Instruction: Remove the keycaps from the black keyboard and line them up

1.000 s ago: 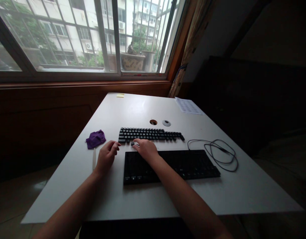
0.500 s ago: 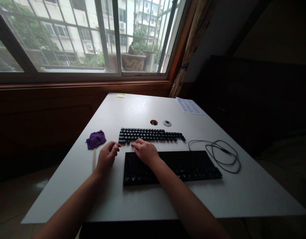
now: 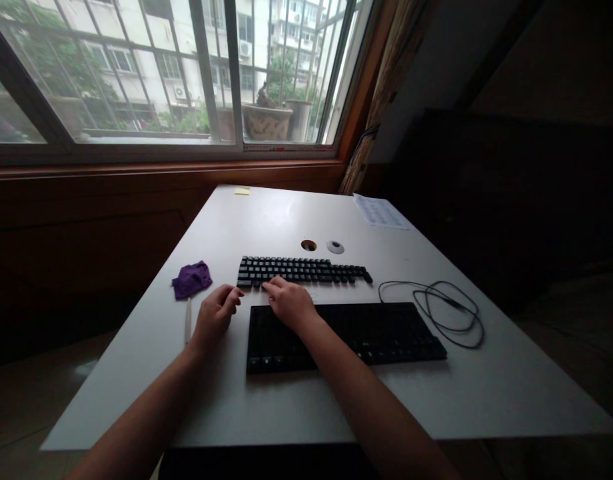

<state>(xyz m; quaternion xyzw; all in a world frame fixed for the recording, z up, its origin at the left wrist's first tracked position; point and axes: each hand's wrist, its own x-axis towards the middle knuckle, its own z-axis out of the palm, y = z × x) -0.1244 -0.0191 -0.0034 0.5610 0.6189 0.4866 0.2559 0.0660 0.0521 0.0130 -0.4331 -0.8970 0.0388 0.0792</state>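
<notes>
Rows of loose black keycaps lie on the white table in the layout of a keyboard. My right hand is closed in a pinch at the lower row's near edge, its fingertips on a small dark keycap that is mostly hidden. Below it lies the black keyboard, its far left part under my right hand and forearm. A few keycaps show along its front left edge. My left hand rests left of the keyboard with curled fingers, near the row's left end; whatever is inside them is hidden.
On the left lie a purple cloth and a thin pale stick. A looped black cable is at the right. Farther back are a cable hole, its round cover, a printed sheet and a yellow note.
My right fingertips have shifted slightly up and left, bringing the small keycap closer to the lower row. My left hand has barely moved.
</notes>
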